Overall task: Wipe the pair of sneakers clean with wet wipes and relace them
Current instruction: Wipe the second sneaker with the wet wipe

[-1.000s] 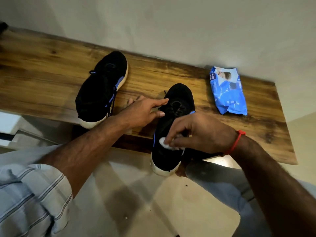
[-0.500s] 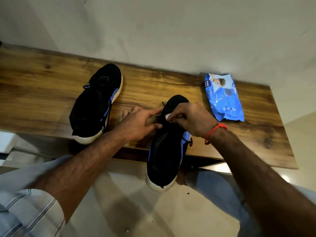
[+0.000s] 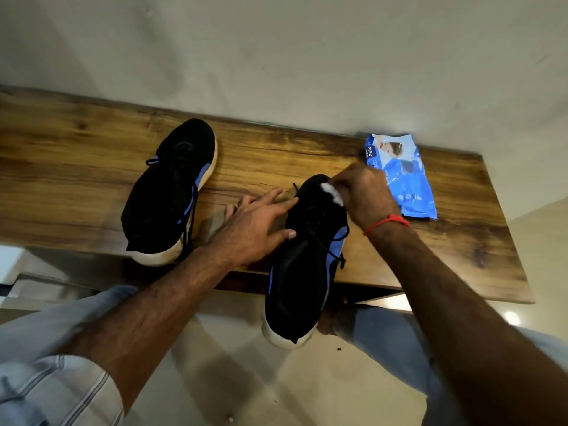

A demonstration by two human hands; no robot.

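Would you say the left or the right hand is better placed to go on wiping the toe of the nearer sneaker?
Right. The right hand already pinches the wet wipe at the nearer sneaker toe, while the left hand rests open against its side, steadying it.

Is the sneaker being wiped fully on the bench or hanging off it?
Hanging off. The sneaker being wiped has its toe on the wooden bench, but its heel and white sole project past the front edge, over the floor.
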